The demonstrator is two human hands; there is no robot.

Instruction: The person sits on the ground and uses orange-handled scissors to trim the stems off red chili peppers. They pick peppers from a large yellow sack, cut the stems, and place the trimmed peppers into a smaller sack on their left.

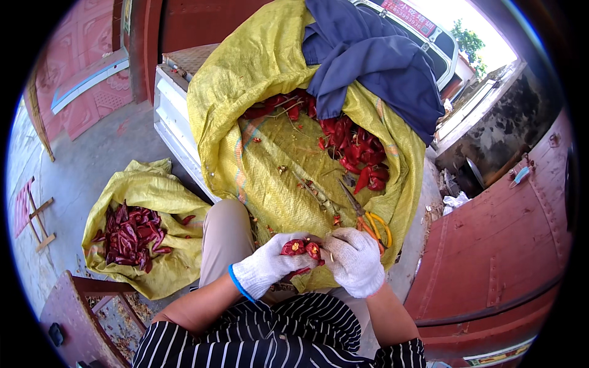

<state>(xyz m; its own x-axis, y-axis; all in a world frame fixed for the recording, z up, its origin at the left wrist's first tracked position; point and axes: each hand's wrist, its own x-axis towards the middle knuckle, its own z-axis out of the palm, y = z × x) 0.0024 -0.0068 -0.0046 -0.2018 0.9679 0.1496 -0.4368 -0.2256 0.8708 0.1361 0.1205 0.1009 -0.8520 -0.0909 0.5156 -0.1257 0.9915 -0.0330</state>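
My left hand [272,265], in a white knit glove with blue cuff, is closed around red peppers [297,249], their pale stem ends facing up. My right hand [351,259], also white-gloved, is beside them, fingers curled at what looks like a thin stem. Just beyond it, orange-and-yellow handled scissors [376,228] lie on a large open yellow woven sack [270,172]. Inside that sack are several red peppers [359,153] and scattered stem bits. A blue cloth [374,67] drapes over its back.
At left, a smaller yellow sack [123,178] with dark red peppers [132,236] sits on concrete beside a wooden chair [73,306] and a folding stool [35,214]. A white vehicle bed [172,116] stands behind the big sack. Red metal panels [478,257] are at right.
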